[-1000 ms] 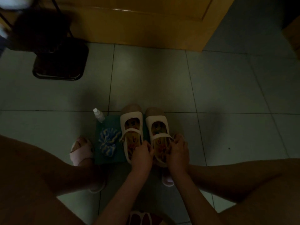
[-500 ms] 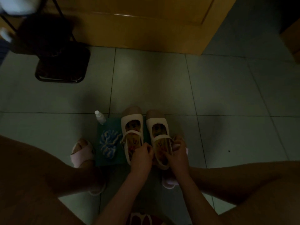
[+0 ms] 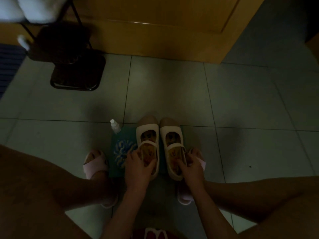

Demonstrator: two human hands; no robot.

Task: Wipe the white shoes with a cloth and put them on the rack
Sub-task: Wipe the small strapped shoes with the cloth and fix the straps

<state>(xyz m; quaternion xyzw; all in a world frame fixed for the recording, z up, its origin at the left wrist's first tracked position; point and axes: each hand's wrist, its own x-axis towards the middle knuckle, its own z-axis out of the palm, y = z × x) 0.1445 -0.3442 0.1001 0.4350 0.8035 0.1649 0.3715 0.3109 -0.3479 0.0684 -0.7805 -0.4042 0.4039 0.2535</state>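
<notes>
Well, I see the left hand (image 3: 138, 167) gripping the heel of the left white shoe (image 3: 147, 133), the right hand (image 3: 191, 168) the right white shoe (image 3: 170, 134); both strapped, tan-toed, patterned inside.

No text, brand or number can be read. The insoles of the white shoes (image 3: 170, 135), under and just ahead of the fingers of the left hand (image 3: 138, 167) and right hand (image 3: 192, 168), carry only blurred coloured pictures. The small bottle (image 3: 115, 127) beyond the left fingers is too dim to show any label.
</notes>
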